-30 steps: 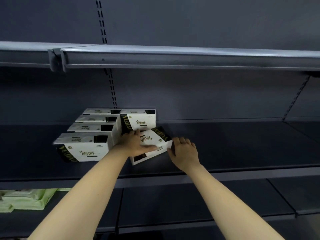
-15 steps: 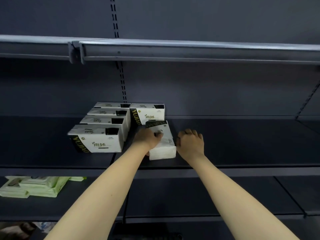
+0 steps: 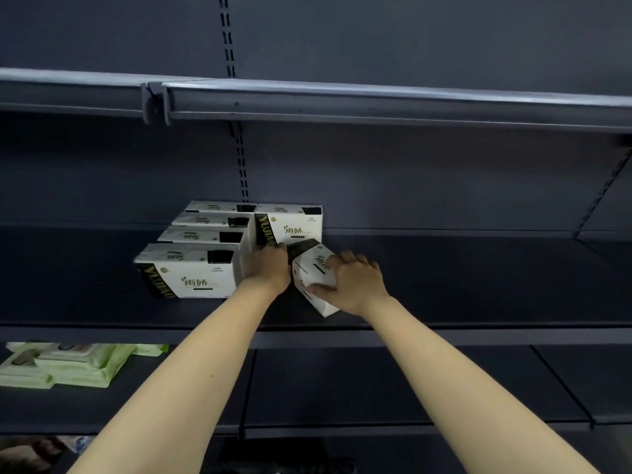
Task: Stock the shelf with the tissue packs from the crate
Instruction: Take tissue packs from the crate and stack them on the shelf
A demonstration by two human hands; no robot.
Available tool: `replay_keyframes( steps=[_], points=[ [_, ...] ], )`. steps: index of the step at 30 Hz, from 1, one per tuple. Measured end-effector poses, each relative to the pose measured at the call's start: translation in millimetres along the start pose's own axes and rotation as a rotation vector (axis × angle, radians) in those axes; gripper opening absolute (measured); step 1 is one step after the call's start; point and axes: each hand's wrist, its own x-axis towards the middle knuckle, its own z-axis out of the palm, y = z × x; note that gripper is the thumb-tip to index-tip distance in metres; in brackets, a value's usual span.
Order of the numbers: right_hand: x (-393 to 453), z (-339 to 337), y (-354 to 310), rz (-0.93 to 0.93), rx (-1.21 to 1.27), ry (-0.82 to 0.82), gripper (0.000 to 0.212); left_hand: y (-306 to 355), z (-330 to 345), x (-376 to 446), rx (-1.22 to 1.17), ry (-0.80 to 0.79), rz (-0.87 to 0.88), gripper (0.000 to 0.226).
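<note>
To seat this one well I would square it up and slide it back until it sits flush in front of the rear tissue pack, beside the left-hand row. My left hand rests against the skewed tissue pack just to its right; whether its fingers curl round it I cannot tell. My right hand grips that pack's near right corner, thumb on the end face, fingers over the top, on the middle shelf.
</note>
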Motion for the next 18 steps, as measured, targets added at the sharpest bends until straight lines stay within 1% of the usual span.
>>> replay_keyframes(
  steps=[4,6,8,11,13,14,16,18],
  points=[
    [0.2,-5.5,13.4,-0.048,0.156,-0.134,0.057,-8.0,5.8,4.9,-0.033,-0.077,0.13,0.083],
    [-1.9,-8.7,22.7,-0.021,0.24,-0.194,0.056,-9.7,4.8,5.2,-0.051,-0.13,0.203,0.1],
    [-2.3,-10.5,29.2,0.023,0.329,-0.247,0.056,-9.3,4.3,6.2,-0.056,-0.197,0.272,0.111],
    [1.1,-9.4,32.9,0.049,0.403,-0.245,0.059,-7.1,2.1,11.8,-0.056,-0.285,0.302,0.119],
    [4.4,-9.2,34.3,0.095,0.515,-0.215,0.072,-4.7,-2.7,15.7,-0.085,-0.327,0.299,0.12],
    [6.5,-8.9,35.5,0.111,0.569,-0.218,0.081,-3.1,-4.6,17.4,-0.086,-0.336,0.308,0.12],
    [9.0,-9.7,37.6,0.118,0.648,-0.241,0.091,0.3,-6.4,19.3,-0.055,-0.342,0.339,0.12],
    [10.2,-10.7,38.8,0.062,0.61,-0.208,0.092,3.2,-5.0,20.9,-0.041,-0.354,0.371,0.118]
  ],
)
